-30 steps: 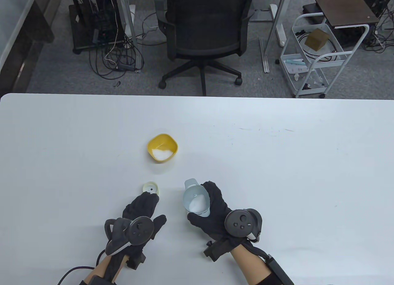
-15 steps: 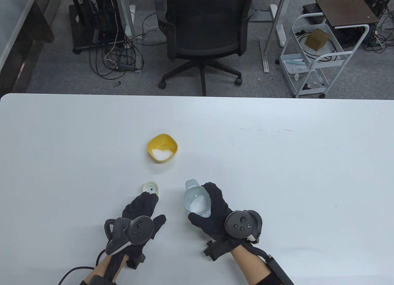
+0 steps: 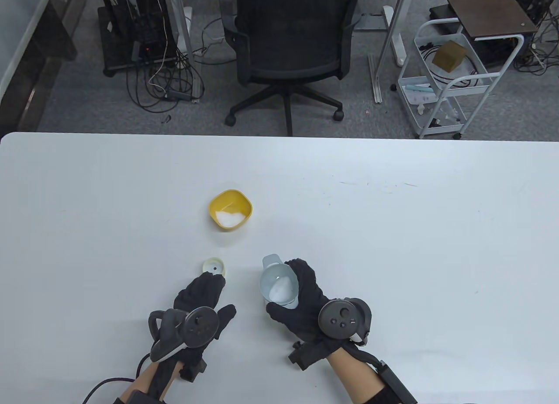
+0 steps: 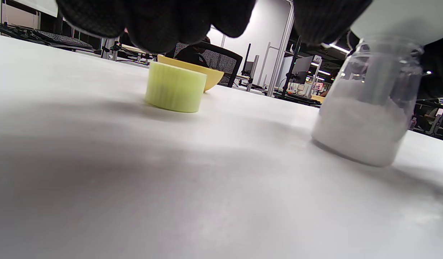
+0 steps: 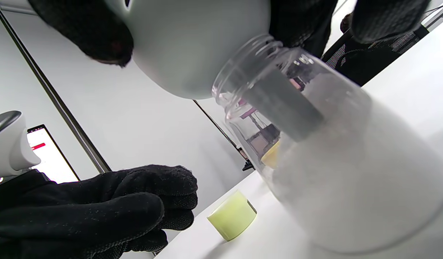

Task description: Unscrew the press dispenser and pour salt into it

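My right hand [image 3: 305,292] grips a pale grey funnel [image 3: 279,284] that sits in the neck of the clear dispenser jar [image 5: 333,162], which stands on the table. White salt lies in the funnel and fills the jar's lower part [image 4: 365,122]. The dispenser's yellow-green cap [image 3: 214,266] lies on the table to the left of the jar; it also shows in the left wrist view [image 4: 174,91] and the right wrist view [image 5: 233,215]. My left hand [image 3: 207,292] rests open on the table, fingertips just short of the cap, holding nothing. A yellow bowl [image 3: 230,198] with salt stands farther back.
The white table [image 3: 393,229] stretches wide to the right and left of the objects. A black office chair [image 3: 288,50] and a white cart [image 3: 445,81] stand on the floor beyond the far edge.
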Available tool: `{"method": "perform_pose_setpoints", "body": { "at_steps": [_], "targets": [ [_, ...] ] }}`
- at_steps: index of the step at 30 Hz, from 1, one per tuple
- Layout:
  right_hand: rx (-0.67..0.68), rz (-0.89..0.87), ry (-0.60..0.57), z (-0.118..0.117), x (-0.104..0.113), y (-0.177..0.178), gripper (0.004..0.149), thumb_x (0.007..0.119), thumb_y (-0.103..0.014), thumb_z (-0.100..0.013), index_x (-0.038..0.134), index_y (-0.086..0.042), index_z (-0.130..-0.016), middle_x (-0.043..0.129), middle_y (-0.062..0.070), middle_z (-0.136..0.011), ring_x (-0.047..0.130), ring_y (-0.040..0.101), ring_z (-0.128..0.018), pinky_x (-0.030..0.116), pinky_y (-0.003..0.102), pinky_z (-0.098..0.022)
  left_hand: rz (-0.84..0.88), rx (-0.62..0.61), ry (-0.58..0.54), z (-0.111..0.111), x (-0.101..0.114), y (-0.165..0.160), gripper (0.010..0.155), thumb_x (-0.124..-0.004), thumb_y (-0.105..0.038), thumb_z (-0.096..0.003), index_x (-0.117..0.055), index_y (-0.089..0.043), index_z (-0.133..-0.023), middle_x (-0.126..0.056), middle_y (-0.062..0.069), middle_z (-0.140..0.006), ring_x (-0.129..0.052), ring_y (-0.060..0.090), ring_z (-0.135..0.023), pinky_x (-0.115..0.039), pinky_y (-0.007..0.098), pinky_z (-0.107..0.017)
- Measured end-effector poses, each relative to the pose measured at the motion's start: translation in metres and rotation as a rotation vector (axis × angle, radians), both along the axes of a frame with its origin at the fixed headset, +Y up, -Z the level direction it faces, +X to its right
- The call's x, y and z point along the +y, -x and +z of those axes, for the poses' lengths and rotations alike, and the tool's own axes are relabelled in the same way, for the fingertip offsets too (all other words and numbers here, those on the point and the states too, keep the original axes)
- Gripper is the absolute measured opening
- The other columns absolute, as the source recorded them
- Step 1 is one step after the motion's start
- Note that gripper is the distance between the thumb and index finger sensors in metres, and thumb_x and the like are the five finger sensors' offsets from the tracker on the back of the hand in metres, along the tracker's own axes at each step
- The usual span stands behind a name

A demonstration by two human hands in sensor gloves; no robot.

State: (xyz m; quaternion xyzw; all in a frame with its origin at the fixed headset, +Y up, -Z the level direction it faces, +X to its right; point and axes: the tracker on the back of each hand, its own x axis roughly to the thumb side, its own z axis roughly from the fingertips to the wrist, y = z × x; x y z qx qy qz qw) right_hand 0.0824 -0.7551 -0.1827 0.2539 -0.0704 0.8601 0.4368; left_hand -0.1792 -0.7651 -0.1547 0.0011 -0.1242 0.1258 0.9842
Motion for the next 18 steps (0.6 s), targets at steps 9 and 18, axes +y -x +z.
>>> {"method": "perform_pose_setpoints", "body": {
  "at_steps": [9, 18],
  "targets": [
    [-0.004, -0.028, -0.003, 0.001, 0.006, -0.001, 0.110, 0.078, -0.055, -0.056, 0.022, 0.026, -0.105, 0.050, 0.044, -0.106, 0.068, 0.058, -0.092, 0.053, 0.081, -0.057, -0.002, -0.001, 0.000, 0.000, 0.000, 0.000, 0.085, -0.073, -0.056, -0.0555, -0.053, -0.002, -0.118, -0.060, 0.035, -0.117, -0.073, 0.056, -0.100, -0.066, 0.069, -0.066],
    [0.022, -0.045, 0.051, -0.003, -0.006, -0.003, 0.109, 0.078, -0.055, -0.055, 0.021, 0.023, -0.106, 0.049, 0.042, -0.107, 0.067, 0.057, -0.093, 0.052, 0.081, -0.058, -0.012, -0.003, 0.004, 0.000, -0.001, -0.001, 0.085, -0.073, -0.056, -0.0554, -0.053, -0.002, -0.118, -0.060, 0.035, -0.116, -0.073, 0.056, -0.100, -0.066, 0.069, -0.066]
  ]
}}
